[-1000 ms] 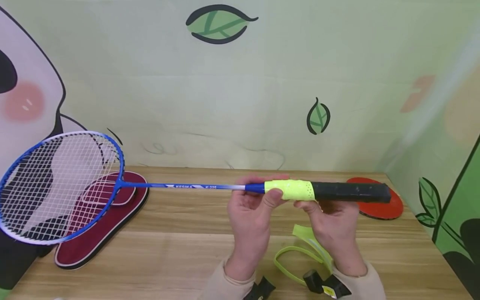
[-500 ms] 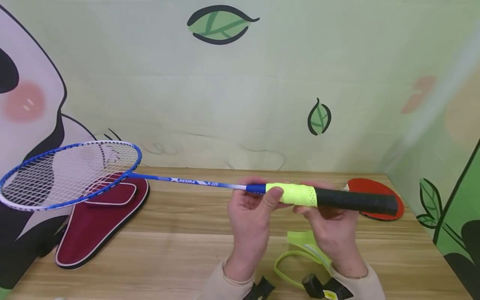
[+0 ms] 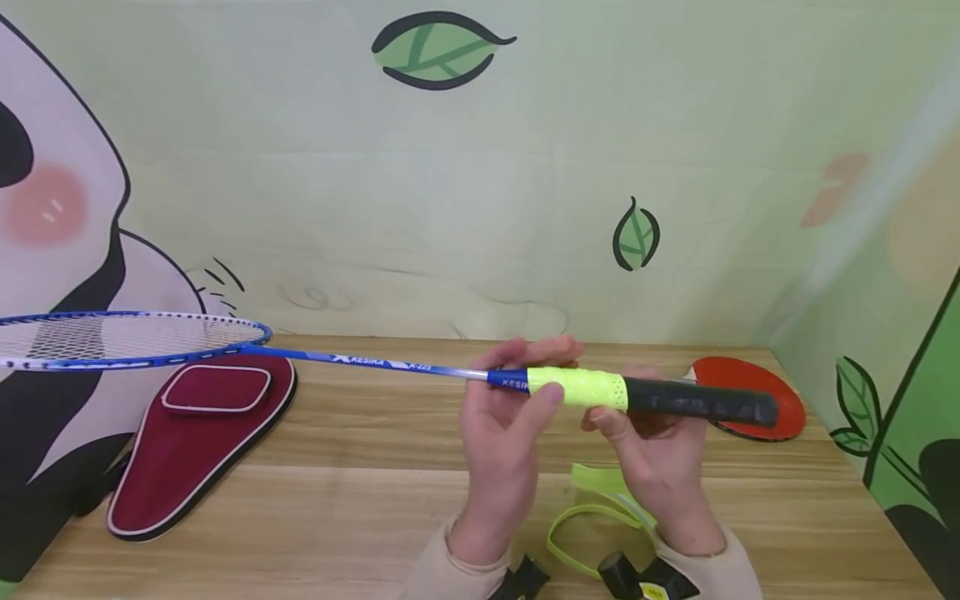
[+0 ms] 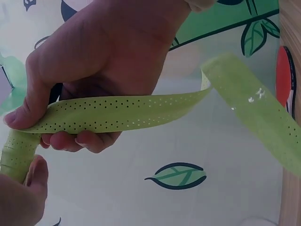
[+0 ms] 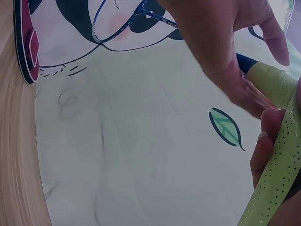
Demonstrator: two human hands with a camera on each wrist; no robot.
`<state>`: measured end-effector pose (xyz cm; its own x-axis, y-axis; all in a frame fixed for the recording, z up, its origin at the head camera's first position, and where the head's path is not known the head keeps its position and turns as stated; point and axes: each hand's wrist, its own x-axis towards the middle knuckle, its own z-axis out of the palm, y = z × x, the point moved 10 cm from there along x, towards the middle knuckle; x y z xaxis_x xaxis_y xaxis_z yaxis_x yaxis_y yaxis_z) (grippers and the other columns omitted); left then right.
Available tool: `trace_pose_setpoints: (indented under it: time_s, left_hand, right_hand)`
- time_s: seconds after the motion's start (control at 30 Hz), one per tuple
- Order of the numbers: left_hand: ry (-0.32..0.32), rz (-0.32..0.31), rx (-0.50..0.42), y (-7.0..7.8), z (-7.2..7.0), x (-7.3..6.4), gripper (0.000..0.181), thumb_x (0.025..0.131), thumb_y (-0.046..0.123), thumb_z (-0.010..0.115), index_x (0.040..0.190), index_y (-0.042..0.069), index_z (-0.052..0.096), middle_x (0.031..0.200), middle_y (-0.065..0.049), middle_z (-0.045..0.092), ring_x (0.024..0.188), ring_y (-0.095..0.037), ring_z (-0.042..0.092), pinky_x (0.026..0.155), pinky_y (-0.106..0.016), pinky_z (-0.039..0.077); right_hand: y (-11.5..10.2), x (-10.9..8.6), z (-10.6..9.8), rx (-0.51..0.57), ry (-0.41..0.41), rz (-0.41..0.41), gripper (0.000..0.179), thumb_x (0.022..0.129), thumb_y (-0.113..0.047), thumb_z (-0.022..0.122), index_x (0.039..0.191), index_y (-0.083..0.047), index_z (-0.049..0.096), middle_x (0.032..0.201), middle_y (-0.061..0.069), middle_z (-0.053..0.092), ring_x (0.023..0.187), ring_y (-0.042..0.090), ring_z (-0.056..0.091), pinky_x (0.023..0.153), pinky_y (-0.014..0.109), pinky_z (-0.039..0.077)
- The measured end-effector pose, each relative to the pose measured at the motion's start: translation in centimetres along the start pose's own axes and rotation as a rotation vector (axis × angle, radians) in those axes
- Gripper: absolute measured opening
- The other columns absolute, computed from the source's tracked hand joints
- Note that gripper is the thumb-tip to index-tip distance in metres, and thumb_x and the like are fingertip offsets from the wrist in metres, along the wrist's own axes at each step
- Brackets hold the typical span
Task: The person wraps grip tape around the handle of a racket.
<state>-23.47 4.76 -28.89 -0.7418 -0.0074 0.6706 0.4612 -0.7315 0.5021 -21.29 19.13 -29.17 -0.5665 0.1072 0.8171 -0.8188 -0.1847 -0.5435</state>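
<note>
A blue and white badminton racket (image 3: 375, 362) is held level above the table, its strung head to the left and nearly edge-on. Yellow-green perforated overgrip tape (image 3: 585, 387) wraps the upper handle; the lower handle (image 3: 697, 402) is bare black. My left hand (image 3: 498, 454) holds the racket at the handle's top, thumb against the wrapped part and fingers behind. With its thumb, my right hand (image 3: 667, 467) pinches the tape against the handle where the wrap ends. From there the loose tape (image 4: 117, 113) trails through the right hand and hangs down in a twist.
On the wooden table (image 3: 337, 517), a maroon paddle case (image 3: 202, 467) with white piping lies at the left. A red table tennis paddle (image 3: 750, 375) lies at the back right, partly behind the handle. A wall (image 3: 450, 208) with printed leaves stands behind.
The racket has been turned about its long axis, its head going from a broad face to nearly edge-on. My left fingers have spread upward behind the handle. The wrapped length looks about the same.
</note>
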Motion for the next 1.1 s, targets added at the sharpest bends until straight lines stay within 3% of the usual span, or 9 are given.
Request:
trace_pose_setpoints:
  time_s: [0.13,0.2,0.3,0.43,0.63,0.9,1.1]
  left_hand:
    - [-0.079,0.04,-0.025,0.3,0.6,0.0,0.051,0.088,-0.016,0.051,0.131,0.009,0.041,0.12,-0.013,0.064,0.114,-0.032,0.06,0.102,-0.042,0.048]
    - [-0.102,0.062,0.007,0.3,0.7,0.0,0.049,0.091,-0.015,0.052,0.132,0.008,0.039,0.119,-0.015,0.065,0.112,-0.033,0.061,0.1,-0.039,0.05]
    - [-0.108,0.087,0.06,0.4,0.7,0.0,0.043,0.094,-0.01,0.054,0.131,0.006,0.038,0.115,-0.026,0.063,0.11,-0.034,0.062,0.096,-0.037,0.052]
    - [-0.076,0.081,0.105,0.2,0.4,0.0,0.037,0.095,-0.003,0.057,0.127,0.006,0.04,0.111,-0.031,0.062,0.107,-0.032,0.064,0.092,-0.035,0.055]
    - [-0.001,0.029,0.105,0.1,-0.2,0.0,0.032,0.094,0.004,0.062,0.12,0.008,0.044,0.11,-0.01,0.069,0.102,-0.027,0.067,0.089,-0.031,0.056]
    - [0.047,0.012,0.132,0.1,-0.7,0.0,0.031,0.092,0.009,0.067,0.115,0.008,0.047,0.106,-0.008,0.07,0.099,-0.024,0.068,0.089,-0.033,0.056]
    - [0.07,0.004,0.161,0.2,-1.0,-0.1,0.036,0.091,0.013,0.069,0.112,-0.002,0.045,0.104,-0.008,0.071,0.094,-0.019,0.067,0.083,-0.028,0.057]
  right_hand:
    - [0.0,0.1,-0.1,-0.019,0.001,0.01,0.029,0.082,-0.001,0.076,0.095,0.016,0.057,0.085,0.011,0.07,0.066,0.017,0.068,0.062,0.024,0.058]
    - [0.1,0.2,-0.2,-0.031,-0.001,0.02,0.029,0.082,-0.001,0.076,0.096,0.017,0.057,0.085,0.011,0.07,0.065,0.017,0.068,0.061,0.025,0.058]
    - [0.2,0.2,-0.3,-0.054,-0.002,0.044,0.031,0.082,-0.002,0.076,0.099,0.017,0.06,0.085,0.011,0.071,0.064,0.017,0.068,0.06,0.026,0.059]
    - [0.4,0.2,-0.5,-0.076,-0.008,0.07,0.031,0.082,-0.004,0.077,0.101,0.015,0.062,0.082,0.012,0.072,0.064,0.017,0.068,0.06,0.026,0.059]
    - [0.4,0.3,-0.2,-0.089,-0.04,0.053,0.029,0.083,-0.004,0.074,0.101,0.015,0.062,0.079,0.012,0.071,0.066,0.017,0.068,0.063,0.026,0.059]
    - [0.2,0.4,0.3,-0.092,-0.065,0.011,0.026,0.085,-0.004,0.072,0.102,0.015,0.062,0.085,0.009,0.072,0.067,0.016,0.067,0.063,0.025,0.058]
    - [0.2,0.4,0.4,-0.099,-0.074,0.006,0.021,0.086,0.002,0.07,0.1,0.014,0.061,0.082,0.01,0.069,0.066,0.017,0.067,0.063,0.025,0.058]
